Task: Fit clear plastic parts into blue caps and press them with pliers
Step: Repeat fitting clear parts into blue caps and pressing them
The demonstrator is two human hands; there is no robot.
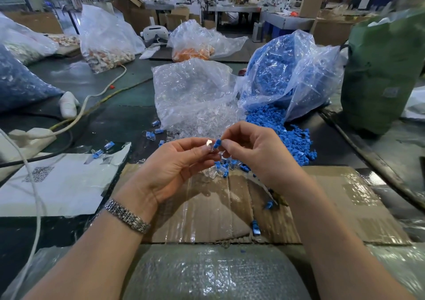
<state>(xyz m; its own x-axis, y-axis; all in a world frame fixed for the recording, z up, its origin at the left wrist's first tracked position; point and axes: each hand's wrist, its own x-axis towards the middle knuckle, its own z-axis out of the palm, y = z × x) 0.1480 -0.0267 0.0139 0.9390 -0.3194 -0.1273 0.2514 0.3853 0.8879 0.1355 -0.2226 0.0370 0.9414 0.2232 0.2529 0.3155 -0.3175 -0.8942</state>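
Cap (216, 143) — blue, pinched in right hand (249, 152) fingertips, held above the cardboard (333, 205) on the bench. Left hand (174, 161) pinches a clear part (209, 148) just left of it, the two nearly touching tip to tip. Both hands closed in fine pinches, other fingers curled. Next move looks like a short push together — alignment too small to judge. Pliers not identifiable.

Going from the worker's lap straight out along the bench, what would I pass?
Bubble wrap → flattened cardboard → left hand and right hand pinching a blue cap → bag of clear parts → bag of orange parts.
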